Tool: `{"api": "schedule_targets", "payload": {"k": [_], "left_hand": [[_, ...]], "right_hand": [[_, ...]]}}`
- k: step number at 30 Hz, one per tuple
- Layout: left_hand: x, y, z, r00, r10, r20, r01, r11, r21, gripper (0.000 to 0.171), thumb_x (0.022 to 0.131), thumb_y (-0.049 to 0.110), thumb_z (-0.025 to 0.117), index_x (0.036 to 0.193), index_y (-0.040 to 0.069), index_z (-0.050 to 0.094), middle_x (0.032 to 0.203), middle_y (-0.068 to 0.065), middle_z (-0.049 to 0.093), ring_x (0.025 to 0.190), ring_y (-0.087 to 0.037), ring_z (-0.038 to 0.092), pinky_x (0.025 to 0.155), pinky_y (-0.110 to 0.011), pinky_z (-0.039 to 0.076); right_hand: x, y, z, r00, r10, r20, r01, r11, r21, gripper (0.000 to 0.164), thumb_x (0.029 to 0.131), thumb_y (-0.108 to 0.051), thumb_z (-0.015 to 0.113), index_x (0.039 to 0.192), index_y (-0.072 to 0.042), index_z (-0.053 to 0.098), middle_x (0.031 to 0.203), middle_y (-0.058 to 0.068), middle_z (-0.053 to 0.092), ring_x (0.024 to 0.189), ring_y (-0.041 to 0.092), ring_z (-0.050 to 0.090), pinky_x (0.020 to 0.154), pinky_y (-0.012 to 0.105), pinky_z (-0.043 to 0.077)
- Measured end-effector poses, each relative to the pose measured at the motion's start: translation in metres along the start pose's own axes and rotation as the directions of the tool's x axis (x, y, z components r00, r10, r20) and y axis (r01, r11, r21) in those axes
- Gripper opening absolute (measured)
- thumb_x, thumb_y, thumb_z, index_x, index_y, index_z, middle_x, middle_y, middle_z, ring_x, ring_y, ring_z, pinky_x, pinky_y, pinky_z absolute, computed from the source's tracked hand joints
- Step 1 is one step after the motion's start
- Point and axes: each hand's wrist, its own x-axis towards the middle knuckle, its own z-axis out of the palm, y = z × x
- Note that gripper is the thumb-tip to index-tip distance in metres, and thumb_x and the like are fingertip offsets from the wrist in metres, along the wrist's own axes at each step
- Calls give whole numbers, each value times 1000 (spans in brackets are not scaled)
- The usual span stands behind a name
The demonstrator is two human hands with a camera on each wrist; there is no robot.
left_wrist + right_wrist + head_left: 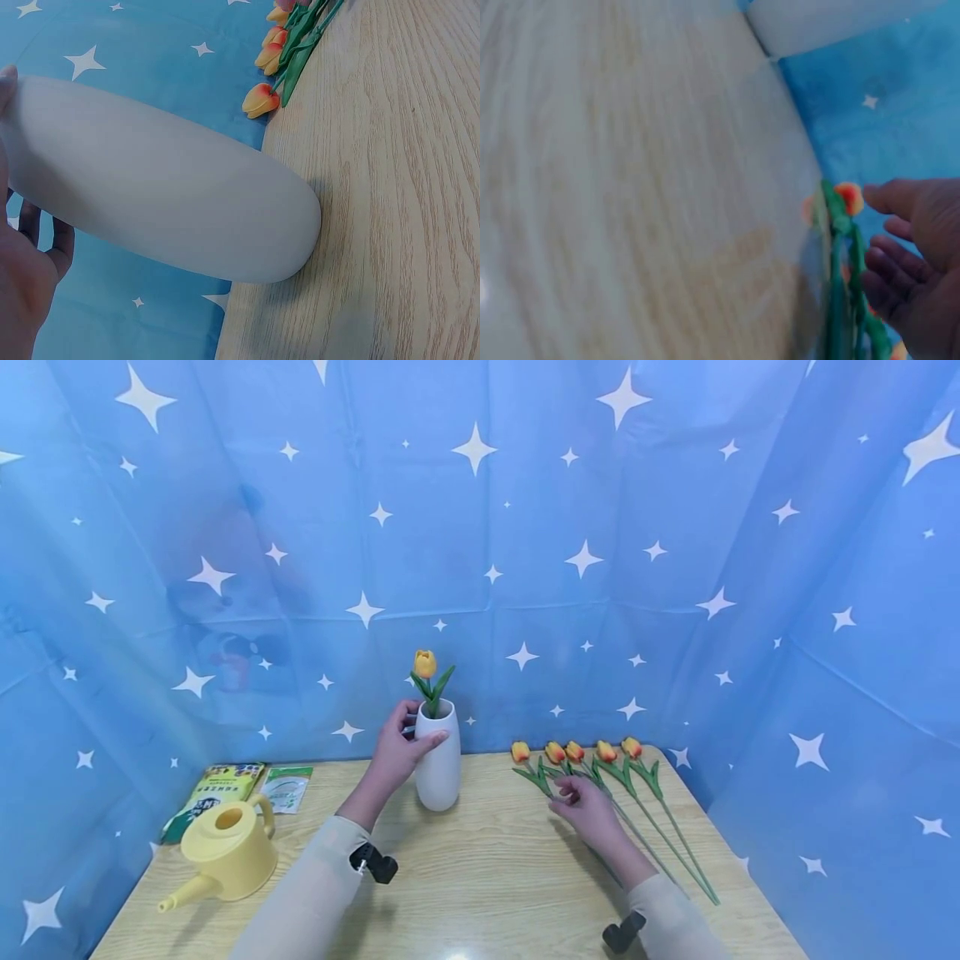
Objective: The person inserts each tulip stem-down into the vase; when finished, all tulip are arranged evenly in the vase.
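A white vase (438, 772) stands upright near the table's back edge, with one yellow tulip (425, 665) in it. My left hand (396, 750) grips the upper part of the vase, its thumb across the front; in the left wrist view the white vase (165, 180) fills the middle. Over the leftmost of several loose orange-yellow tulips (521, 752) hovers my right hand (591, 814). The blurred right wrist view has the right hand (926, 255) beside green stems (836, 277), thumb and fingers apart, nothing visibly held between them.
At the table's left are a yellow watering can (232, 856), a green-and-yellow bag (213, 793) and a small green-white packet (287, 788). Behind the wooden table (465, 885) hangs a blue curtain (427, 560) with white stars.
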Motion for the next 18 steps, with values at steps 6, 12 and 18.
{"api": "schedule_targets", "payload": {"k": [6, 12, 18], "left_hand": [[0, -1, 0, 1000, 5, 3, -5, 1000, 4, 61, 93, 49, 91, 137, 21, 59, 135, -11, 63, 126, -38, 63, 103, -62, 56], [1, -2, 0, 1000, 7, -2, -7, 1000, 9, 61, 93, 50, 90, 137, 22, 59, 135, -10, 63, 127, -37, 63, 104, -63, 56], [1, -3, 0, 1000, 6, -2, -6, 1000, 14, 61, 93, 50, 90, 137, 22, 59, 134, -10, 63, 126, -38, 63, 104, -63, 56]], "right_hand": [[-2, 7, 3, 1000, -24, 0, 24, 999, -30, 40, 98, -6, 84, 134, 4, 71, 110, 10, 69, 96, 21, 66, 82, 37, 57], [-1, 10, 5, 999, -47, 9, 48, 996, -69, 43, 96, -1, 84, 137, 5, 71, 108, 10, 69, 94, 20, 65, 82, 40, 57], [0, 9, 6, 997, -70, 39, 75, 985, -155, 38, 96, 2, 83, 132, 5, 74, 106, 8, 70, 96, 21, 66, 85, 46, 58]]}}
